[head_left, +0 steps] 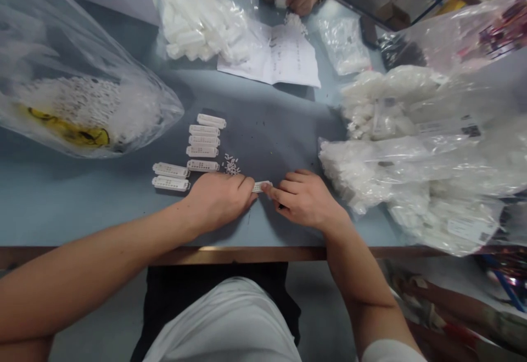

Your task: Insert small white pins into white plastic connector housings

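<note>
Hands, left point(218, 201) and right point(302, 200), pinching white plastic strip point(262, 187)

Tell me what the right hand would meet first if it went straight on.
The right hand would meet the white perforated plastic strip first, its fingertips seemingly already there; the left hand lies just beyond, though depth is unclear.

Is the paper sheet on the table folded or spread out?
Spread out: the paper sheet lies open and flat, its printed lines showing.
</note>
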